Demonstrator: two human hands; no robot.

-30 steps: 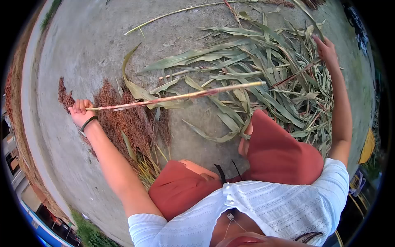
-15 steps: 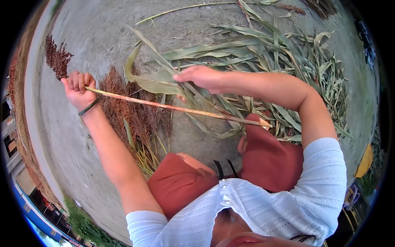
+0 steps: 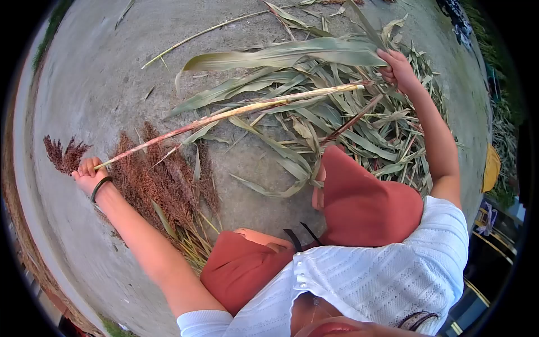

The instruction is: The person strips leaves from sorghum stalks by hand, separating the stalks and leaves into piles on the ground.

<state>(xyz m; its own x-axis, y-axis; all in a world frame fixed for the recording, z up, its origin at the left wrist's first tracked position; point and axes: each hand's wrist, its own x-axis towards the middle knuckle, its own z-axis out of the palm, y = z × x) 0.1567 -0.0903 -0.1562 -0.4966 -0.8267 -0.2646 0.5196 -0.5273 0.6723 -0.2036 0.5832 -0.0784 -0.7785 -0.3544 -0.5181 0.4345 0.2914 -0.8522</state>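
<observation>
My left hand (image 3: 88,174) is closed around a sorghum stalk (image 3: 191,128), just below its dark red seed head (image 3: 66,154). The stalk slants up to the right, its pale end lying over the leaf pile. At the upper right, my right hand (image 3: 397,70) grips a long green sorghum leaf (image 3: 297,53), which trails off to the left above the stalk. Cut sorghum heads (image 3: 160,180) lie in a bundle beside my left forearm, their stems pointing toward my knee.
Stripped leaves (image 3: 370,137) form a loose pile in front of my right knee. A thin bare stem (image 3: 208,32) rests on the concrete ground (image 3: 106,67) farther off. Something yellow (image 3: 491,168) is at the right edge.
My right hand has swung up and to the right, with the leaf now stretched out from it. My left hand has shifted lower and left, and the stalk now slopes upward to the right.
</observation>
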